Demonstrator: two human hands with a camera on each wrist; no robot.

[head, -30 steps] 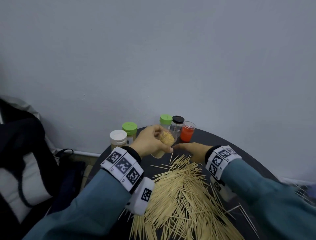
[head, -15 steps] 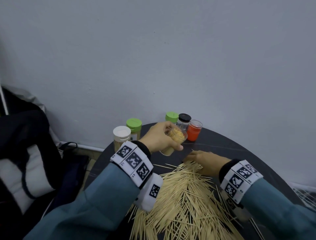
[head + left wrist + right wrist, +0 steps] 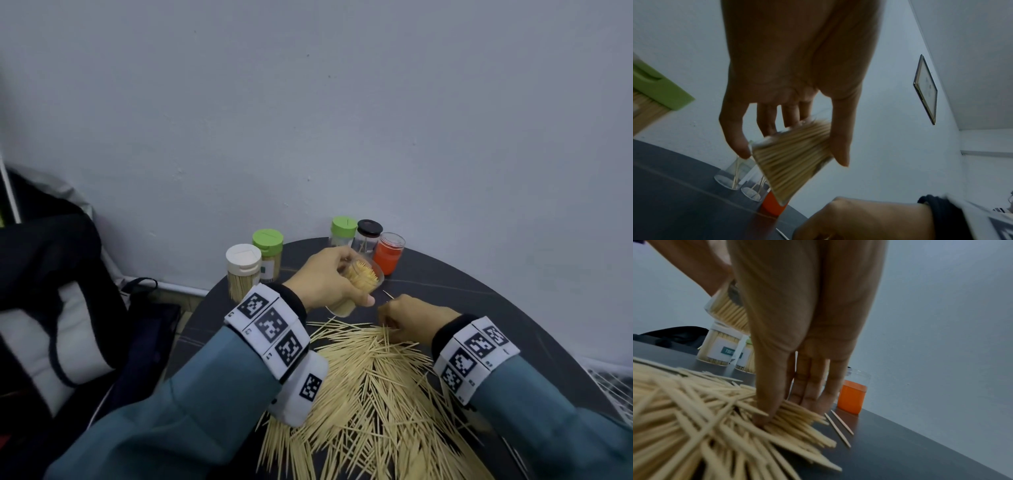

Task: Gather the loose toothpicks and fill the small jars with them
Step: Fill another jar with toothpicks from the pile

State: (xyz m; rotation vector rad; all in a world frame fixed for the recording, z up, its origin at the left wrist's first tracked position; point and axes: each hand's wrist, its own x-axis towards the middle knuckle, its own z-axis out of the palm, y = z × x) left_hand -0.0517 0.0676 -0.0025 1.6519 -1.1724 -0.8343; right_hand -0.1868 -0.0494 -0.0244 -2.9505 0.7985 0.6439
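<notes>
My left hand (image 3: 337,286) grips a clear lidless jar (image 3: 364,275) packed with toothpicks, tilted above the dark round table (image 3: 479,308). The left wrist view shows the same jar (image 3: 791,162) between thumb and fingers. A big pile of loose toothpicks (image 3: 370,387) covers the near part of the table. My right hand (image 3: 400,318) sits on the pile's far edge, just right of the jar. In the right wrist view its thumb and fingers (image 3: 807,402) pinch a small bundle out of the pile (image 3: 694,410).
Against the wall stand a white-lidded jar (image 3: 243,260), two green-lidded jars (image 3: 268,241) (image 3: 343,226), a black-lidded clear jar (image 3: 369,228) and an orange jar (image 3: 388,255). A black bag (image 3: 51,274) lies off the table's left edge. Two stray toothpicks (image 3: 838,426) lie beside the pile.
My right hand has drawn back from the jar's mouth down onto the pile and curled round some toothpicks. The left hand still holds the jar in about the same place.
</notes>
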